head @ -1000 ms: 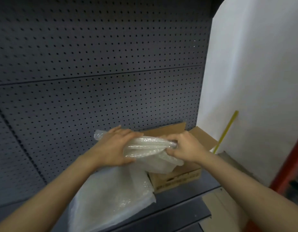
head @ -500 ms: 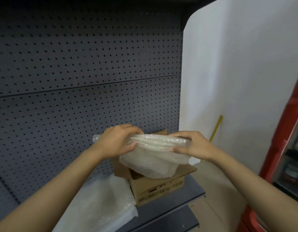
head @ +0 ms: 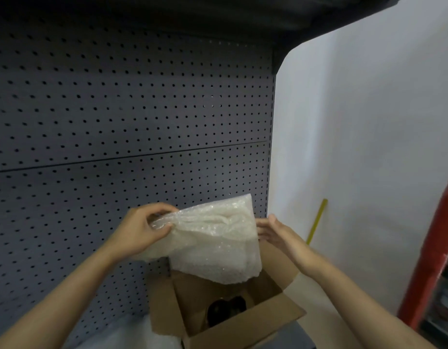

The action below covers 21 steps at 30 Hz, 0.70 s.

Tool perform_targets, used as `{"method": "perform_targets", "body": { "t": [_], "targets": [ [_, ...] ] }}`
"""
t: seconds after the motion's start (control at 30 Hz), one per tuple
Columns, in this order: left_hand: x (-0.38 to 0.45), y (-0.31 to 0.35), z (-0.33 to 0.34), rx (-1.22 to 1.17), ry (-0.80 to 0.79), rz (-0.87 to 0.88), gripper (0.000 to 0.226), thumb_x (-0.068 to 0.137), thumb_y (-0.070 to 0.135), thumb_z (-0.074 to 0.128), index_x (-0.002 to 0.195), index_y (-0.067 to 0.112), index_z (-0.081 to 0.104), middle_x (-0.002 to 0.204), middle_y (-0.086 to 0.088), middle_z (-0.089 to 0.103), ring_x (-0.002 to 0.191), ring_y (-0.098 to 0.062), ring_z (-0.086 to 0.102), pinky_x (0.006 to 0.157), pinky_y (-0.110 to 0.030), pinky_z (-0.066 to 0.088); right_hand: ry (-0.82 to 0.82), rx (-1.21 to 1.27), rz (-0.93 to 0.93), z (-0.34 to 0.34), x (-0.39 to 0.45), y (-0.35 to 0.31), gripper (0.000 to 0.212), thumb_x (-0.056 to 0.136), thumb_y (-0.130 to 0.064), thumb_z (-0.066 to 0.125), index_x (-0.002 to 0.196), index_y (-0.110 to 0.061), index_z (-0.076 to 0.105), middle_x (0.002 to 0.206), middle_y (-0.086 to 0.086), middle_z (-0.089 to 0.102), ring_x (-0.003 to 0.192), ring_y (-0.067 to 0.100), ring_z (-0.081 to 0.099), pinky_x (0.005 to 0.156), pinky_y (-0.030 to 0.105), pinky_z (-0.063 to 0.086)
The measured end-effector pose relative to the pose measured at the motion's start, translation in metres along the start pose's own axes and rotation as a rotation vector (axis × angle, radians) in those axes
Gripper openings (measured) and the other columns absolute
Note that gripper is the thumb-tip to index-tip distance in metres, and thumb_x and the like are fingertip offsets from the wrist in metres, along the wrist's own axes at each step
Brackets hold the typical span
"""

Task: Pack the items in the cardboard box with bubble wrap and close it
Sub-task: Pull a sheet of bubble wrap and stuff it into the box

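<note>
The left hand (head: pixel 140 231) pinched the left upper edge of the bubble wrap (head: pixel 215 238) between thumb and curled fingers; the sheet hung from that grip, unfolded and slightly crumpled, its lower edge drooping above the open mouth of the cardboard box (head: pixel 233 321). The right hand (head: pixel 276 231) was at the right edge of the sheet with its fingers straight and spread, the palm turned toward the wrap; whether the fingertips touched the plastic could not be told, since the sheet hid them. The box stood near the bottom of the view, its flaps standing open to left, right and near; inside, low in the shadow, lay dark rounded items (head: pixel 224 308), too dim to name. More bubble wrap (head: pixel 132 336) lay pale on the shelf to the left of the box. Behind everything rose a grey pegboard panel (head: pixel 129 122); to the right was a white wall (head: pixel 369 147) with a yellow stick (head: pixel 317 220) leaning on it; a red upright (head: pixel 429 260) stood at the far right edge.
</note>
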State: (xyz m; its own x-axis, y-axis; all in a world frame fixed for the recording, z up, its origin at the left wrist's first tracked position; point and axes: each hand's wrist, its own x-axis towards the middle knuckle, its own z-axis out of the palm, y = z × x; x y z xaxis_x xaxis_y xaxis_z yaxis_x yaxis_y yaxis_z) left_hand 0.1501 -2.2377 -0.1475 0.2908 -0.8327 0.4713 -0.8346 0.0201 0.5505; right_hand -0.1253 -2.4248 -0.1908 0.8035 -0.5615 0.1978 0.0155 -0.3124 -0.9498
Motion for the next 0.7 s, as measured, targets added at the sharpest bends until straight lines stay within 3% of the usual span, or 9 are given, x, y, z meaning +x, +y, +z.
{"method": "perform_targets", "body": {
  "t": [0.13,0.3,0.47,0.57,0.7],
  "targets": [
    [0.013,-0.013,-0.002,-0.167,0.088,-0.095,0.024,0.083,0.022,0.071,0.097,0.041,0.067,0.103,0.025,0.063,0.091,0.004,0.061,0.076,-0.021,0.05,0.062,0.302,0.085,0.001,0.018,0.014,0.081,0.093,-0.061,0.003,0.125,-0.014,0.061,0.123,0.004,0.067,0.117,0.019,0.061,0.103,0.035,0.041],
    [0.018,-0.019,0.001,-0.167,0.154,-0.153,0.024,0.083,0.021,0.071,0.095,0.04,0.064,0.097,0.017,0.066,0.088,0.003,0.061,0.079,-0.023,0.051,0.07,0.667,0.168,0.018,0.034,0.03,0.092,0.085,-0.073,0.007,0.127,-0.008,0.057,0.124,0.016,0.065,0.119,0.03,0.059,0.104,0.043,0.045],
    [0.021,-0.024,0.016,-0.092,0.219,-0.196,0.021,0.083,0.021,0.071,0.1,0.033,0.066,0.099,0.021,0.064,0.087,0.007,0.06,0.074,-0.016,0.05,0.03,0.868,0.198,0.032,0.046,0.042,0.092,0.08,-0.079,0.012,0.137,-0.015,0.047,0.131,0.02,0.059,0.123,0.034,0.056,0.113,0.052,0.031],
    [0.023,-0.024,0.028,-0.047,0.234,-0.204,0.024,0.082,0.021,0.072,0.098,0.037,0.064,0.096,0.024,0.063,0.089,0.002,0.06,0.077,-0.019,0.05,0.003,0.958,0.217,0.037,0.052,0.047,0.09,0.08,-0.081,0.012,0.14,-0.021,0.043,0.134,0.018,0.057,0.124,0.035,0.054,0.111,0.059,0.03],
    [0.028,-0.023,0.042,-0.004,0.242,-0.196,0.024,0.081,0.018,0.073,0.1,0.032,0.066,0.094,0.025,0.063,0.088,0.005,0.059,0.072,-0.011,0.046,-0.027,1.068,0.235,0.042,0.057,0.052,0.084,0.079,-0.082,0.016,0.14,-0.031,0.041,0.136,0.017,0.055,0.125,0.039,0.051,0.107,0.065,0.03]
  ]
}}
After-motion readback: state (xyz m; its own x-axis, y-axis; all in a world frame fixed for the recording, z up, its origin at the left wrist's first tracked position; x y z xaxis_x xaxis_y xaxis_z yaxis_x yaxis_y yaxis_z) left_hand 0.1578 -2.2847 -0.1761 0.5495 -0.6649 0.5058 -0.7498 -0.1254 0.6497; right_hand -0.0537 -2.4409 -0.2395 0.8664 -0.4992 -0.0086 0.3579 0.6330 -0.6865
